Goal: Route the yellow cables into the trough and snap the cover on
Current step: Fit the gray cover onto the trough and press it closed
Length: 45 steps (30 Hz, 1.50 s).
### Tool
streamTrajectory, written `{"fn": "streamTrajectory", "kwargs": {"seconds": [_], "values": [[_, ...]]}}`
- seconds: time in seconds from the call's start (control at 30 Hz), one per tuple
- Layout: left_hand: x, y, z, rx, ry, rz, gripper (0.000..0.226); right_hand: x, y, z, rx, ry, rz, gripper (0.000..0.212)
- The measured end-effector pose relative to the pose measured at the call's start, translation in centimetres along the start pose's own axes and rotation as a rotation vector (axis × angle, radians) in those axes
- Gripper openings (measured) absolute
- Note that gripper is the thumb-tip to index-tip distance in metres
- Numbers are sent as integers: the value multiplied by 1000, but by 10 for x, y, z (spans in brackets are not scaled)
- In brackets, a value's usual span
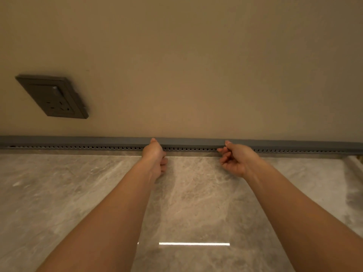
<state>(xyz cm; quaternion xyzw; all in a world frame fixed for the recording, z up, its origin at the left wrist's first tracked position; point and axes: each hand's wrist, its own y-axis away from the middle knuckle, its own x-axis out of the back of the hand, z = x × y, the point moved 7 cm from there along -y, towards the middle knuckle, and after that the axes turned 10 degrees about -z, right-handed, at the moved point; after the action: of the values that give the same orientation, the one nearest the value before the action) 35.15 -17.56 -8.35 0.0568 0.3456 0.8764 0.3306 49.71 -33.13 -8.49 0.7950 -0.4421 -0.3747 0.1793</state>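
A long grey plastic cable trough runs across the whole width of the frame, a little below its middle, where the beige wall meets the grey marbled stone countertop. Its front face shows a row of small dark slots, and a flat grey cover strip lies along its top from the left edge to the right edge. No yellow cable can be made out anywhere along the trough. Both bare forearms reach up from the bottom corners of the frame toward the centre. The left hand sits just left of centre, its thumb laid on the top of the cover strip and its other fingers curled under against the front of the trough, so it pinches cover and trough together. The right hand sits right of centre, well apart from the left, with its thumb tip on the top edge of the cover and its forefinger touching the slotted front; the remaining fingers are loosely bent toward the palm above the countertop. In the upper left of the frame a dark grey rectangular wall socket plate is fixed to the wall. A bright white strip of reflected light lies on the countertop near the bottom centre, between the forearms.
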Motion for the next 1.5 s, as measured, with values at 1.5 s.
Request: {"fn": "streamTrajectory", "kwargs": {"seconds": [1.5], "values": [[-112, 3, -22, -9, -14, -5, 39, 126, 13, -71, 36, 142, 39, 31]]}}
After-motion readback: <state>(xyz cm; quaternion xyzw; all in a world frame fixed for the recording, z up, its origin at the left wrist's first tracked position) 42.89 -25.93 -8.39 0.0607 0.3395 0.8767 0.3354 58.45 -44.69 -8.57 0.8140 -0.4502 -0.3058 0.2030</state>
